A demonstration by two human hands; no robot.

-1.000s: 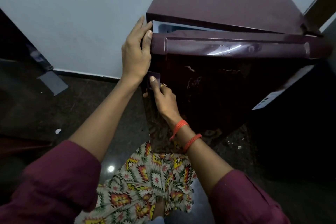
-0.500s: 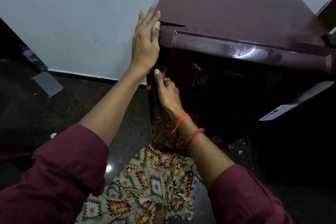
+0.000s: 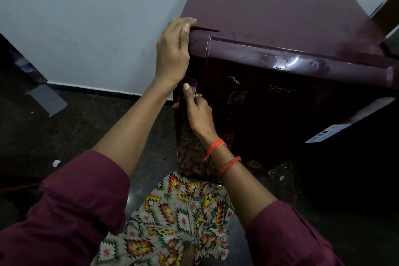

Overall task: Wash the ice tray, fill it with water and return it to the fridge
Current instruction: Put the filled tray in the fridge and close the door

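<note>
Left hand (image 3: 172,49): set on the top left corner of the door (image 3: 280,114). Fingers bend over the corner's upper edge and the thumb lies down the front face, so the hand grips the corner.

Right hand (image 3: 199,112): lower down, on the handle (image 3: 191,83) at the door's left edge. Thumb points up and presses flat on the handle plate. The other fingers curl round the edge behind it, with one fingertip showing on the far side. Grip is closed on the handle. A ring (image 3: 198,94) sits on one finger. Two orange bands (image 3: 216,147) circle the wrist.

Both forearms are bare, with maroon sleeves (image 3: 71,211) pushed up toward the elbows.

Door is almost flush with the fridge (image 3: 269,11). Only a thin dark slit (image 3: 205,30) shows at the top left corner, just beside my left fingertips. The front is dark and glossy, with a faint brand mark and a pale sticker (image 3: 330,134) toward the right.

Ice tray: not in view, and I cannot tell from here where it lies.

Fridge stands against a pale wall (image 3: 86,17) on a dark floor (image 3: 97,125). A patterned cloth (image 3: 172,222) hangs below my arms, near the base of the door. A white scrap (image 3: 56,163) lies on the floor to the left.
</note>
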